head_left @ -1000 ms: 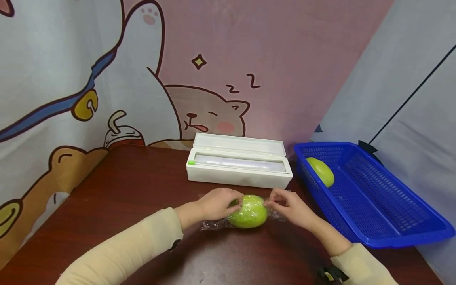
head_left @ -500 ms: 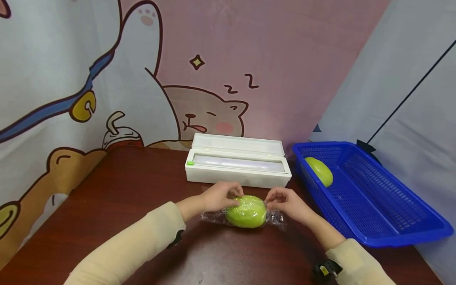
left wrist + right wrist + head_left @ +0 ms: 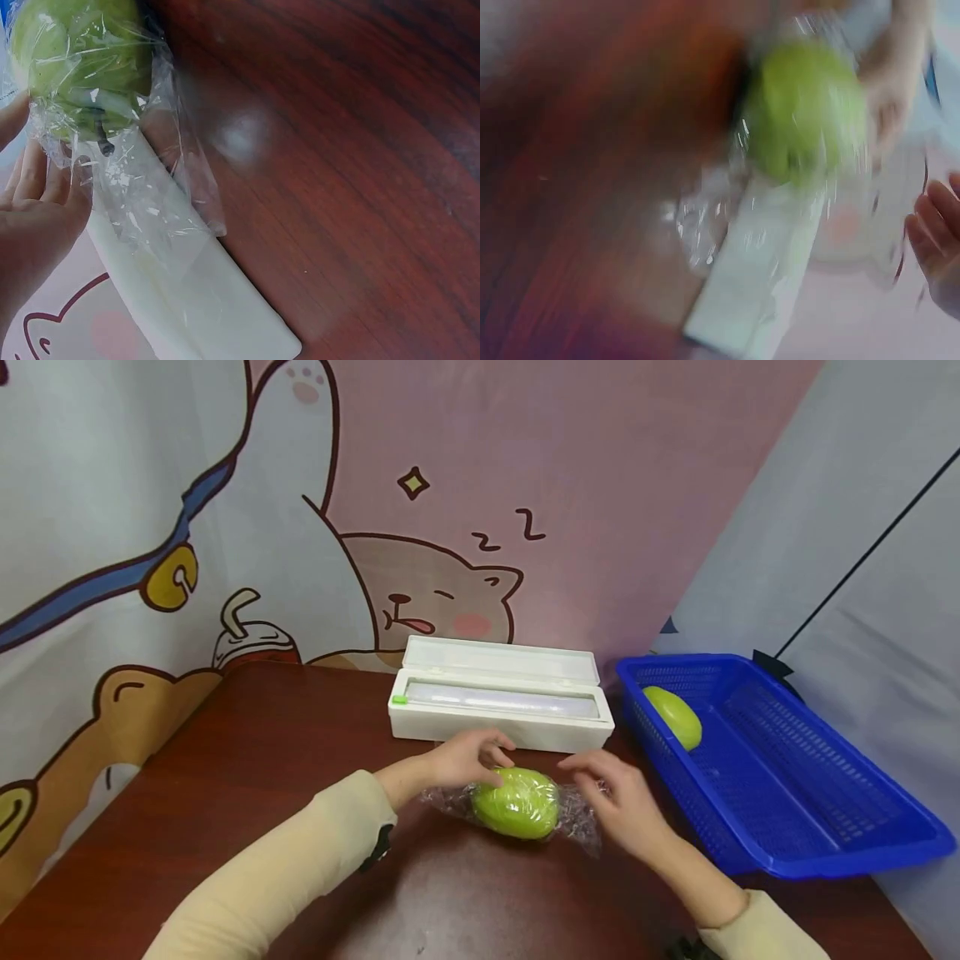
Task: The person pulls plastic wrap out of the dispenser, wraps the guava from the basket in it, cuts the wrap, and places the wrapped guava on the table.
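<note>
A green oval fruit (image 3: 516,802) with a short dark stem lies on the table, wrapped in clear cling film (image 3: 581,818) that spreads loosely past both ends. My left hand (image 3: 467,758) is at the fruit's upper left, its thumb touching the wrapped side; the left wrist view shows its fingers (image 3: 34,176) spread against the film, with no clear pinch. To the right, my right hand (image 3: 618,797) hovers apart from the fruit with loosely bent fingers, holding nothing. The right wrist view is blurred, with that hand (image 3: 937,240) at its right edge.
Behind the fruit stands a white cling film box (image 3: 502,727), lid raised, a film roll inside and a green slider at its left end. A blue plastic basket (image 3: 795,777) at the right holds another green fruit (image 3: 673,717). A printed curtain (image 3: 585,527) hangs behind the table.
My right hand has let go of the film at the fruit's right end and moved away to the right. The film there now hangs loose. My left hand has shifted slightly up.
</note>
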### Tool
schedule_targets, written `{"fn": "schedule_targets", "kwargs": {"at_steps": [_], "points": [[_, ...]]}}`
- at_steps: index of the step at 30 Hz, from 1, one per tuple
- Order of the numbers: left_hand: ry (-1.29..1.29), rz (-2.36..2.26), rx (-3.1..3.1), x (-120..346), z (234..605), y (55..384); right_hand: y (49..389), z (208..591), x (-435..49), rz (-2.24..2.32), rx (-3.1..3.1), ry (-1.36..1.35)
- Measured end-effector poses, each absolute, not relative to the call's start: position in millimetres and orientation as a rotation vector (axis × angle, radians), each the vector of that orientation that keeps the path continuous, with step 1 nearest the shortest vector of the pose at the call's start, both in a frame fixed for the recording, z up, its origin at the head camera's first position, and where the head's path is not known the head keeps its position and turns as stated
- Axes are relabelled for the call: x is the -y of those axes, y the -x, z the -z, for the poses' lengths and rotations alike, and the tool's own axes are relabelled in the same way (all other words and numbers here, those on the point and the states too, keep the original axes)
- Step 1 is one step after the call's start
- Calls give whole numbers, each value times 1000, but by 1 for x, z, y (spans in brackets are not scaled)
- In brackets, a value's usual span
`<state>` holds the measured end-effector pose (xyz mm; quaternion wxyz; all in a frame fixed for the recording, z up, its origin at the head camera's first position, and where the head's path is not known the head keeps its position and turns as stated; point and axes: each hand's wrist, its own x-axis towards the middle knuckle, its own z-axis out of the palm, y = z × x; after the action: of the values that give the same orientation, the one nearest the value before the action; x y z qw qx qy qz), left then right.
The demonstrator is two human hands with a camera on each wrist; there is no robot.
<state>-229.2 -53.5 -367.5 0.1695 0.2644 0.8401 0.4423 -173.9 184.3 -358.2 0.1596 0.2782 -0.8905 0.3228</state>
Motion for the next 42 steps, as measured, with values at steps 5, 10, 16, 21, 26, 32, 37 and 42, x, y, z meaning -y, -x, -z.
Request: {"fn": "schedule_targets", "kwargs": {"at_steps": [5,10,16,21,26,32,37,42], "points": [[-750,-1230,-2422,54,366,230,162,373,-164,-223,2713,-1218],[-794,-1261,-2372,57,368,230,174,389,-163,-21,2709,-1194],[-795,-1268,-2446,80,367,235,183,395,-165,13,2621,-1178],[-698,-1159,-2593,110,369,238,183,393,-165,-7,2655,-1178],[-491,-1003,-2525,128,377,235,183,392,-165,-17,2654,-1172],[-346,-1049,-2389,131,384,227,182,394,-165,-15,2658,-1176],[-283,-1148,-2306,132,386,224,182,396,-165,-10,2669,-1182],[-239,-1287,-2164,132,388,221,182,395,-164,-2,2660,-1179]]}}
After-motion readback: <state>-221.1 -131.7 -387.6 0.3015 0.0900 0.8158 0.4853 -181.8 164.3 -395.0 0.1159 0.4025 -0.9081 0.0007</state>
